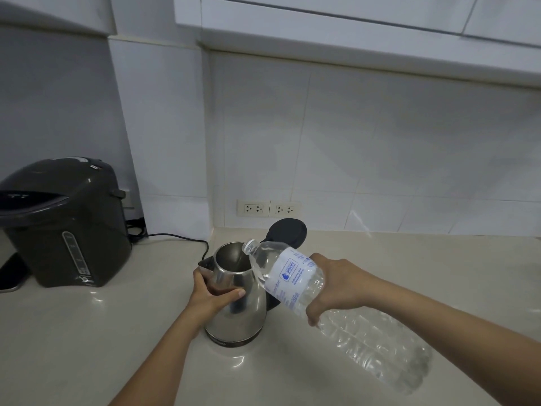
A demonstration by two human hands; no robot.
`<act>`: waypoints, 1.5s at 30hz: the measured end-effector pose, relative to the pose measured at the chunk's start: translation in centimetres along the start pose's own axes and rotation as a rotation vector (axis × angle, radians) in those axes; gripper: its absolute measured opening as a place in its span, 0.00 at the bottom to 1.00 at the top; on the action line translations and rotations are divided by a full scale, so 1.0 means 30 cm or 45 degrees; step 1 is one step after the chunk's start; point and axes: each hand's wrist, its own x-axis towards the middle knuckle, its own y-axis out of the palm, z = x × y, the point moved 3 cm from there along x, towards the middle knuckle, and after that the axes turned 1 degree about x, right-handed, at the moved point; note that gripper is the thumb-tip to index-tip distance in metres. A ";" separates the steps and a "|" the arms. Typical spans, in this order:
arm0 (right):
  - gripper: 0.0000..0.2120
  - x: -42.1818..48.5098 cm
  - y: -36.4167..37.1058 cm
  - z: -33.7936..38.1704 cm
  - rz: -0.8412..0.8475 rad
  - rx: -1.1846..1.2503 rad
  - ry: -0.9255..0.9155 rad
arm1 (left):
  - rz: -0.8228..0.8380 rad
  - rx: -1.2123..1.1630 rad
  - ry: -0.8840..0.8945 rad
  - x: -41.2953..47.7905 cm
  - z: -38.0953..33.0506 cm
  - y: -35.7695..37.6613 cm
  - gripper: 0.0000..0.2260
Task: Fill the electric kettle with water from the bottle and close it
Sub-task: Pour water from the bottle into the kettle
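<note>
A steel electric kettle [243, 320] stands on the beige counter, its black lid [288, 231] swung open at the back. My left hand [209, 294] wraps around the kettle's upper body on its left side. My right hand [339, 284] grips a large clear water bottle [292, 276] with a white and blue label. The bottle is tilted down to the left, and its uncapped neck rests over the kettle's open rim. Its ribbed base points toward the lower right.
A dark hot-water dispenser [61, 224] stands at the left, with a black cord [175, 237] running along the counter toward the kettle. Two wall sockets [268, 208] sit low on the tiled wall behind. A dark flat object [11, 273] lies at the far left edge.
</note>
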 end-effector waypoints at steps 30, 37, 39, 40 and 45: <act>0.39 0.001 0.041 -0.087 -0.446 0.709 -0.265 | -0.386 -0.182 0.358 -0.081 -0.262 -0.028 0.44; 0.38 0.015 0.052 -0.129 -0.589 0.888 -0.274 | -0.112 0.085 0.857 -0.193 -0.608 0.142 0.35; 0.38 0.020 0.048 -0.148 -0.611 0.898 -0.281 | 0.303 0.056 0.713 -0.187 -0.663 0.228 0.42; 0.38 0.021 0.044 -0.162 -0.621 0.901 -0.282 | 0.425 0.084 0.664 -0.183 -0.685 0.269 0.44; 0.43 0.026 0.028 -0.275 -0.652 0.959 -0.234 | 0.512 0.204 0.615 -0.121 -0.770 0.419 0.39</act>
